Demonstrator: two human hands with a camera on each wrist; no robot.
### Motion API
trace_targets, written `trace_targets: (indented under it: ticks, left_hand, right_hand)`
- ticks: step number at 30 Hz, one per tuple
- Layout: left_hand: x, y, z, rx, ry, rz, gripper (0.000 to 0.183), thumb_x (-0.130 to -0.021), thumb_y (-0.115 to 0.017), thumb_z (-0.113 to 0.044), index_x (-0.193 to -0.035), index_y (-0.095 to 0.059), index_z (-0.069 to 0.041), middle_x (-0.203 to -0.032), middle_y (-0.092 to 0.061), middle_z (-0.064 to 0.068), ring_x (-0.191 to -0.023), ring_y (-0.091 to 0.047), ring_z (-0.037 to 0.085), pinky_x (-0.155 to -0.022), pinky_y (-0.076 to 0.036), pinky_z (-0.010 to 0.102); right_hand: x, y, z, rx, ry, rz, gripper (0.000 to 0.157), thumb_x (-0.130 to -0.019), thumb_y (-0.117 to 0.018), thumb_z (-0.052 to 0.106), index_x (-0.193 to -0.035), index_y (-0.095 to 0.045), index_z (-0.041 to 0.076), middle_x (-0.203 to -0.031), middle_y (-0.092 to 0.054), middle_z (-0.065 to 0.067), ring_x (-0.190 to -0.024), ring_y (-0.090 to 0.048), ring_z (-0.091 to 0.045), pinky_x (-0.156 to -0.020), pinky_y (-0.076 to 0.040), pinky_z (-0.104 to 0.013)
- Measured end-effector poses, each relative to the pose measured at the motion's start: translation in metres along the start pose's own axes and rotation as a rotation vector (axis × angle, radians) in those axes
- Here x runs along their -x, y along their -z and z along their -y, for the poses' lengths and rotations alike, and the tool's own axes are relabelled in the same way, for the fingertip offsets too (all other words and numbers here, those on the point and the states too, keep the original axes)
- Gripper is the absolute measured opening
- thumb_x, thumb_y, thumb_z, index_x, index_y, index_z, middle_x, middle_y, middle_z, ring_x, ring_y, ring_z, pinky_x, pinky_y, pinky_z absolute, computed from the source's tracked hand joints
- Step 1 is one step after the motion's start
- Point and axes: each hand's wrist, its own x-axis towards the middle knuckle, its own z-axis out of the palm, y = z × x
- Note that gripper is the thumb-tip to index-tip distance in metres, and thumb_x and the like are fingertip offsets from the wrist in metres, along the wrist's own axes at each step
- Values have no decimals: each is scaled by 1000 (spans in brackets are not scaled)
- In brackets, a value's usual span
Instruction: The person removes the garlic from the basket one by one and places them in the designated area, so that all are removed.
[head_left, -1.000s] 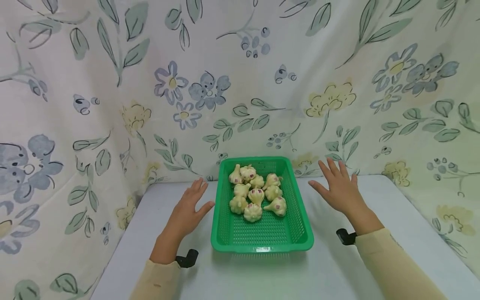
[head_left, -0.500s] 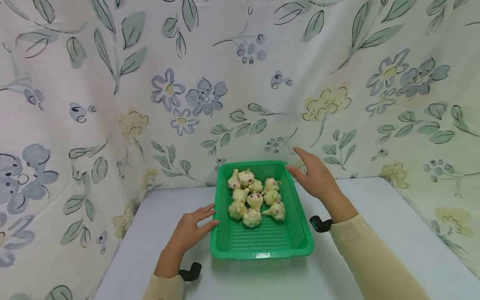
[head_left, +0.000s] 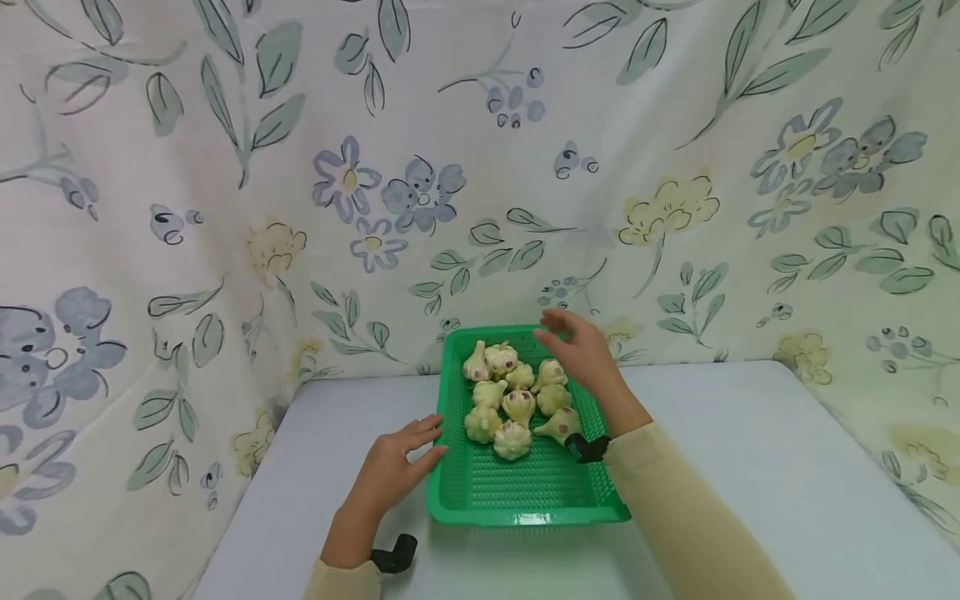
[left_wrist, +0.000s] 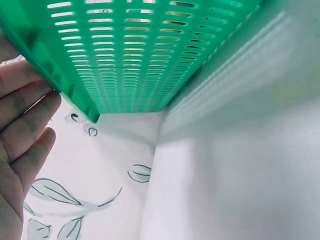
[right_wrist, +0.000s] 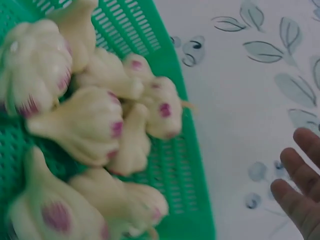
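Note:
A green plastic basket (head_left: 480, 515) with slotted walls holds several pale garlic bulbs (head_left: 512, 440) with purple marks, bunched in its far half. At the basket's left rim is my left hand (head_left: 396, 468), its fingers extended. In the left wrist view those fingers (left_wrist: 31, 115) lie against or right beside the rim; contact is hard to confirm. My right hand (head_left: 587, 357) hovers over the far right corner of the basket, above the bulbs, holding nothing. Its fingers (right_wrist: 295, 200) show apart from the garlic in the right wrist view, which is slightly blurred.
The basket stands on a white table (head_left: 720, 467). Behind and to the left hangs a floral cloth (head_left: 480, 150), close to the basket's far end. A dark wrist camera (head_left: 588, 448) on my right wrist partly covers one bulb.
My right hand has moved left, from beside the basket to over its far right corner. My left hand has come in to the left rim. The garlic stays in the same arrangement.

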Motion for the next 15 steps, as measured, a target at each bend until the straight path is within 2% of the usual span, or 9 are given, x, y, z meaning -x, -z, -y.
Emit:
trace_targets:
  ticks: [6, 15]
  left_hand:
    - [1, -2, 2, -3, -17, -3, 41, -88, -75, -27, -122, -70, -5, -136, -62, 1, -124, -59, 29, -100, -51, 44]
    - [0, -4, 2, 13, -43, -21, 39, -87, -75, -23, -121, -70, -4, -134, -63, 3, -123, -61, 27, -99, -52, 43]
  right_hand:
    - [-13, -26, -11, -128, -85, -5, 59, -94, -64, 48, -142, -52, 16, -137, -60, -9, -127, -55, -29, -104, -48, -49]
    - [-24, -47, -23, -228, -265, 54, 59, -93, -67, 37, -144, -50, 12, -137, -57, -7, -130, -50, -29, -108, -43, -50]
